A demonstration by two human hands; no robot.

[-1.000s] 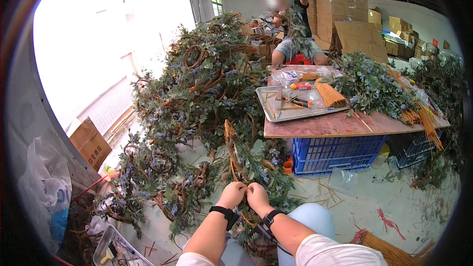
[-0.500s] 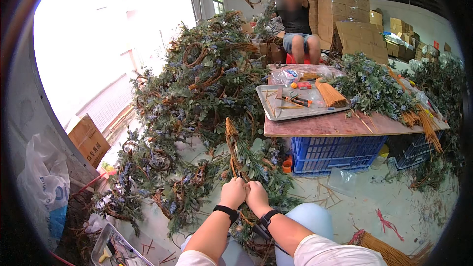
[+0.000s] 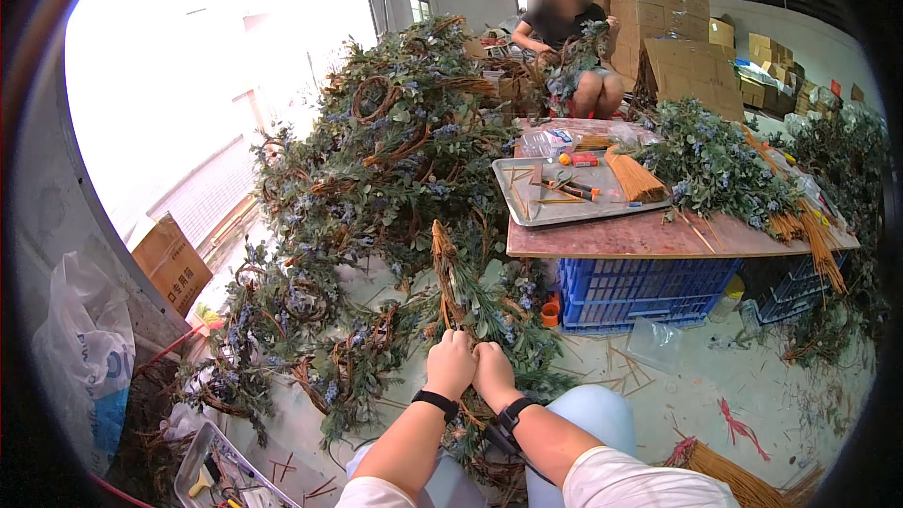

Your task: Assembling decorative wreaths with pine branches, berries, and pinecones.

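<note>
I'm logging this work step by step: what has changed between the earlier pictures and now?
The left hand and right hand, still on the twig-and-greenery piece, have edged slightly forward, away from the body. The co-worker lowered a raised arm, bringing the leafy garland down toward the lap. The tray stayed on the table, and the wreath pile looks unchanged.

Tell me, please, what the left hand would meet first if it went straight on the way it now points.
The left hand would most likely meet the brown twig bundle rising just beyond its knuckles, though the depth between them is unclear.
</note>
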